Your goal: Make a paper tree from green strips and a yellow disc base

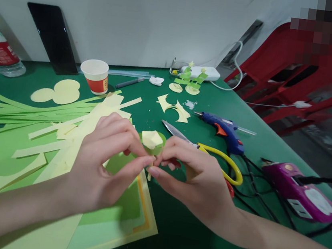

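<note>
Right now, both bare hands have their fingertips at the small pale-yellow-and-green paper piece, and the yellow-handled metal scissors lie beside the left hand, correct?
Not quite: the yellow-handled metal scissors lie beside the right hand, partly hidden by it, as the head view shows. Both hands' fingertips are indeed at the small pale-yellow-and-green paper piece.

Close head view, forward-down over hands (pixel 198 179)

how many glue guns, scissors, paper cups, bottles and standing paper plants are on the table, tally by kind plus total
Glue gun: 1
Scissors: 1 pair, partly hidden by the right hand
Paper cup: 1
Bottle: 1
Standing paper plants: 2
Total: 6
</note>
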Available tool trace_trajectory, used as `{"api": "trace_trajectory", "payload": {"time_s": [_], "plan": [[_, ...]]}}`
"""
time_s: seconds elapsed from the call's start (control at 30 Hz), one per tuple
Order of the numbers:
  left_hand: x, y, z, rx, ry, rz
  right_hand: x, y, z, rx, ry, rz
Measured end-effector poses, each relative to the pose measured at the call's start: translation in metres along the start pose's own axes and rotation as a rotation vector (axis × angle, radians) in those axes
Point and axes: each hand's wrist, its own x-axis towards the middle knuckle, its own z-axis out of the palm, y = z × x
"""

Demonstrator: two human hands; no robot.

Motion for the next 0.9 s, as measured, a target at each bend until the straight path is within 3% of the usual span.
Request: {"api": "trace_trajectory", "payload": {"time_s": [0.33,0.6,0.9], "plan": [[-0.0010,-0.0007,0.0008,-0.055,0.007,-0.029,0.0033,-0.0030,-0.0017,0.044,0.017,0.060],[-0.0032,-0.0050,-0.0006,-0.047,0.006,0.120,0.0052,-0.0055,-0.0037,0.109,0.032,0.198],[-0.0057,-0.0057,-0.0002,-0.169,0.003,0.012,0.0075,-0.0061,-0.0029,0.112,0.073,0.232]]}}
